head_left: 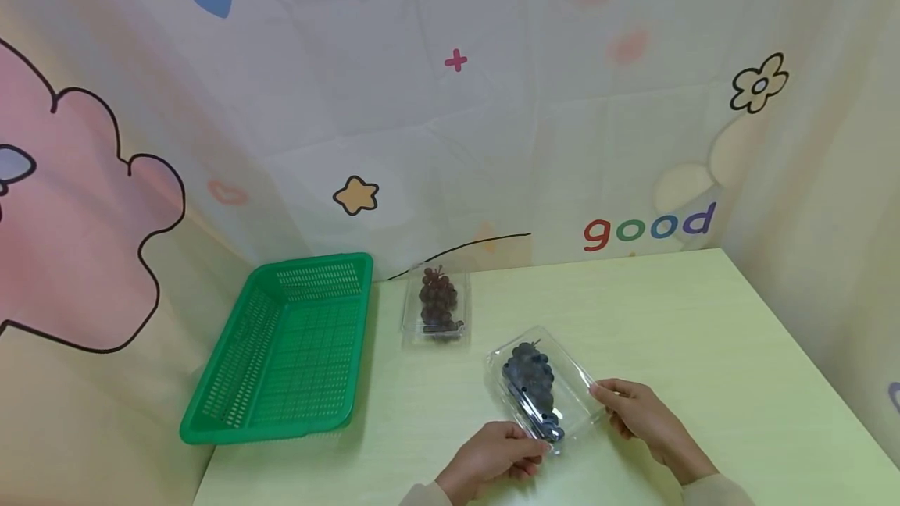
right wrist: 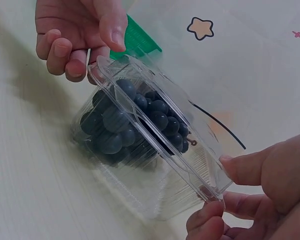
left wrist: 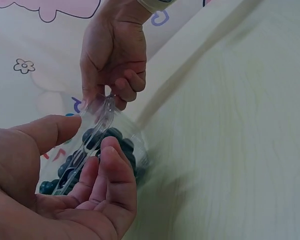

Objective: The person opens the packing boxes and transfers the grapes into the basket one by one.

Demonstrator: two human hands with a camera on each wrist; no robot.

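Note:
A clear plastic clamshell box (head_left: 575, 381) holds a bunch of dark blue-black grapes (head_left: 531, 373) and is tilted near the table's front. My left hand (head_left: 495, 455) grips its near left corner, thumb above and curled fingers beneath. At its right corner my right hand (head_left: 643, 416) pinches the rim between thumb and fingers. The right wrist view shows the lid and base rims of the box (right wrist: 155, 137) lying together, with the grapes (right wrist: 115, 122) inside. In the left wrist view, the left fingers (left wrist: 112, 175) partly cover the grapes.
A green plastic basket (head_left: 355, 369) stands at the table's left. Behind the held box, a second clear box (head_left: 412, 311) with reddish-dark grapes (head_left: 438, 295) sits close to the printed backdrop (head_left: 422, 123). The pale table (head_left: 710, 350) extends to the right.

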